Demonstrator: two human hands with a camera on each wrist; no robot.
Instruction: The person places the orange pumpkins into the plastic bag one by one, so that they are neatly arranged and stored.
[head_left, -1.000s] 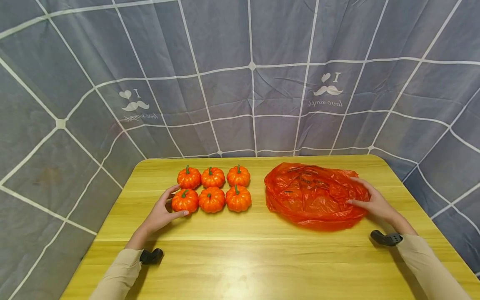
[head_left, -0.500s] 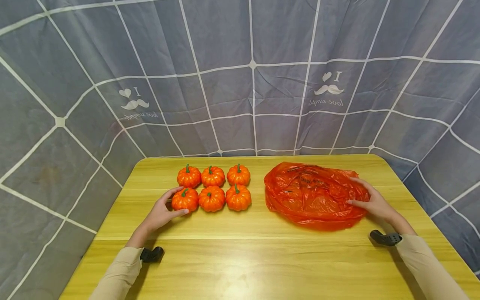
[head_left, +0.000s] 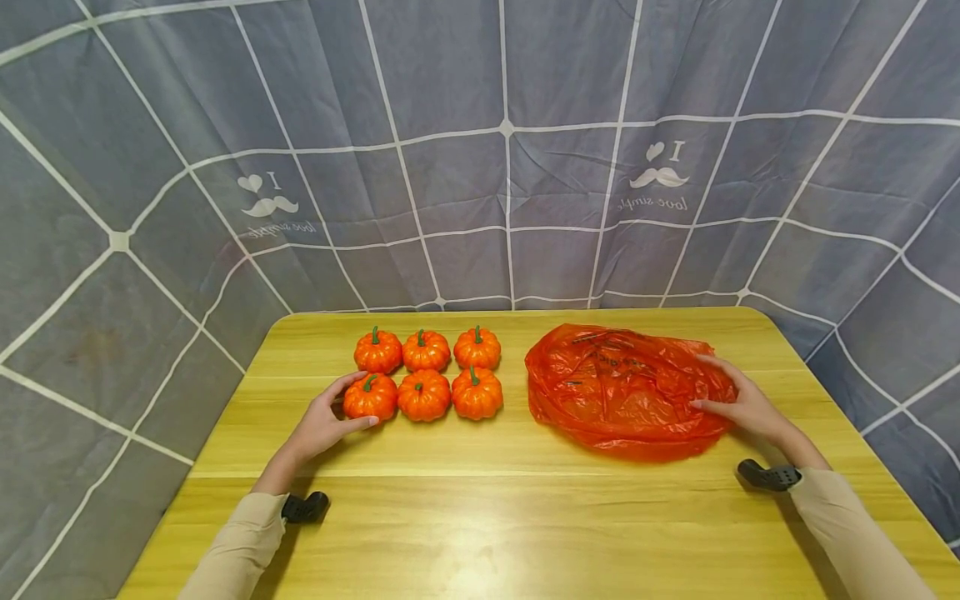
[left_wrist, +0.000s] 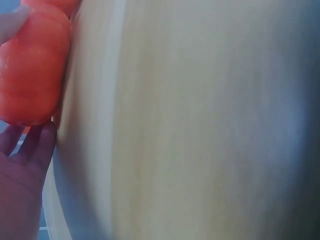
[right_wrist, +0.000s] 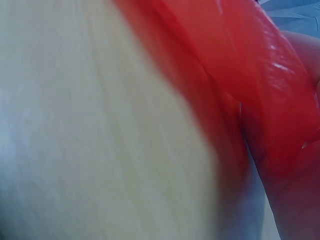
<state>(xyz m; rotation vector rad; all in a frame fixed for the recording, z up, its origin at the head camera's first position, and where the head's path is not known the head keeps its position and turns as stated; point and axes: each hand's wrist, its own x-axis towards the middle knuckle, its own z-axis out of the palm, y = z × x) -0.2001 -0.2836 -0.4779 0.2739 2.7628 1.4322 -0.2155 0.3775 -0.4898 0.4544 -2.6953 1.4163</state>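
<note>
My left hand (head_left: 324,432) grips the front-left small orange pumpkin (head_left: 372,397), thumb along its near side and fingers round its left and far sides. In the left wrist view, the thumb and fingertips lie against the same glossy pumpkin (left_wrist: 32,70). My right hand (head_left: 753,410) holds the right end of a thin red plastic bag (head_left: 622,400), its thumb on top. Crumpled and flattened, the bag lies on the table with dark print on it. Up close in the right wrist view, the red film (right_wrist: 235,55) drapes over part of the hand.
Other orange pumpkins with green stems stand in two rows, among them the front-middle pumpkin (head_left: 424,397) and the back-left pumpkin (head_left: 378,352). All rest on a wooden table (head_left: 480,517). A grey checked cloth (head_left: 465,192) hangs behind and at both sides.
My left fingers have drawn in closer around the front-left pumpkin. The right hand and the bag have shifted very slightly left. The other pumpkins stay in place.
</note>
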